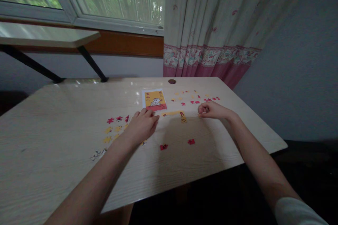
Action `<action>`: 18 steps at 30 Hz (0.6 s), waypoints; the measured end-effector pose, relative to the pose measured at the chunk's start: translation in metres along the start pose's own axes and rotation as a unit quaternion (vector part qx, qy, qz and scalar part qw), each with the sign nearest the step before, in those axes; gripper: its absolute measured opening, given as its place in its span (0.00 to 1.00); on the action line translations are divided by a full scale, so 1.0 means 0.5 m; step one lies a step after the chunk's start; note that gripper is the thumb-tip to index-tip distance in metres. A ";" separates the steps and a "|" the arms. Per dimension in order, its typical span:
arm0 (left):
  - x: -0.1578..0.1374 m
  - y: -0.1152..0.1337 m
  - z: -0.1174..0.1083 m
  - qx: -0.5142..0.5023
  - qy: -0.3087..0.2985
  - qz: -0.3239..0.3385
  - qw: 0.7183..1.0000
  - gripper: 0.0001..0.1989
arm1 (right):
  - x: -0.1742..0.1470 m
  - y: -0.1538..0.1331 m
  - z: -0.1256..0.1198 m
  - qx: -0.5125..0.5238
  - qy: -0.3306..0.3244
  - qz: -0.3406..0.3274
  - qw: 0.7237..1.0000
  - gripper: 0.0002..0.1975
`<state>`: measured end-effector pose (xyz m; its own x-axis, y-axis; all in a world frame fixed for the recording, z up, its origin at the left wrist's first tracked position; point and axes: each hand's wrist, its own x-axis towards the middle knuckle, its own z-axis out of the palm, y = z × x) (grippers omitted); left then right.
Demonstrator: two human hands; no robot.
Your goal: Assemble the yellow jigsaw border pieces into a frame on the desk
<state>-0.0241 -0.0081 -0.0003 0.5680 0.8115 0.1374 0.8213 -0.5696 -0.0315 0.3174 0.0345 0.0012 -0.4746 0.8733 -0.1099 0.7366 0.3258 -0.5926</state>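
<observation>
- My right hand [212, 110] has its thumb and forefinger pinched together on a small puzzle piece [199, 115], just right of the yellow strip [174, 113] and low over the table [211, 140].
- My left hand [143, 123] lies palm down with its fingers bent, near the strip's left end and just below the picture card [155, 100]. I cannot tell whether it grips anything; its underside is hidden.
- The piece should be very light, stiff and thin, probably card, so it would slip or flip more easily than it would break. I'd hold it by opposite edges and keep clear of the tabs, which could bend or fray.
- The piece is too small and too covered by my fingertips for me to tell which way it points or where its long axis lies.
- The strip looks joined. Its long axis runs left to right across the table, and a short leg at its right end points toward me. I'd judge it apt to come apart if lifted by one end; pressing flat suits it better.
- The card's white animal stands right way up from my side.
- Nearer me lie two red pieces [164, 147], well apart from each other; more loose pieces [195, 102] lie beyond my right hand.
</observation>
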 end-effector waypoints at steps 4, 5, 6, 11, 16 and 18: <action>-0.007 0.005 -0.004 -0.010 0.012 -0.004 1.000 0.16 | 0.003 -0.007 0.005 0.075 -0.006 -0.001 0.997 0.10; -0.008 0.006 -0.005 -0.008 0.016 -0.006 1.000 0.16 | 0.005 -0.011 0.007 0.091 0.004 -0.006 0.996 0.10; -0.008 0.008 -0.005 -0.007 0.023 -0.008 1.000 0.16 | 0.008 -0.015 0.011 0.106 0.019 -0.013 0.994 0.11; 0.001 0.025 0.009 -0.114 0.087 0.016 0.990 0.13 | 0.026 -0.042 0.041 0.187 0.097 -0.027 0.977 0.18; 0.018 0.056 0.033 -0.319 0.137 -0.028 0.937 0.10 | 0.038 -0.072 0.073 0.260 0.135 -0.037 0.955 0.21; 0.025 0.066 0.037 -0.395 0.130 -0.080 0.906 0.09 | 0.041 -0.084 0.086 0.294 0.144 -0.045 0.944 0.22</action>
<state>0.0111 -0.0145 -0.0181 0.3292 0.8924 0.3086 0.5402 -0.4460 0.7136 0.2560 0.0231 -0.0105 -0.3090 0.9418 0.1326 0.2653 0.2192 -0.9389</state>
